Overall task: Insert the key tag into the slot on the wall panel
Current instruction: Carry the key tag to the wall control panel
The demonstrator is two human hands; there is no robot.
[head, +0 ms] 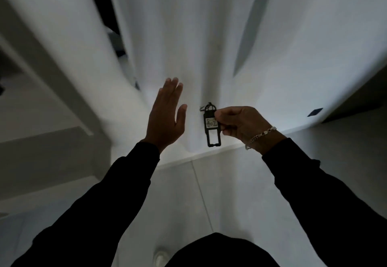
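One view only, from the head camera, looking down along a white wall [209,36] in dim light. Both arms in dark sleeves reach forward. The right hand [240,125], a pale chain bracelet [260,135] at its wrist, pinches the key tag [212,127] by its right edge between thumb and fingertips; that grip is closed on the tag. The tag is a black, elongated frame with a white label bearing handwritten digits, a metal ring [206,107] at its upper end, and an open cut-out at its lower end. It hangs upright in front of the wall, just above the line where wall meets floor [209,193]. The left hand [167,115] is open and flat, fingers together, holding nothing, raised just beside the tag.

No wall panel or slot can be made out; a small dark square [315,112] sits on the wall well to the right, too small to identify. By my judgement this is the carry-and-search step: the tag is in hand but not yet presented. Next, the slot must be located, the tag's end turned to match it, then pushed straight in.
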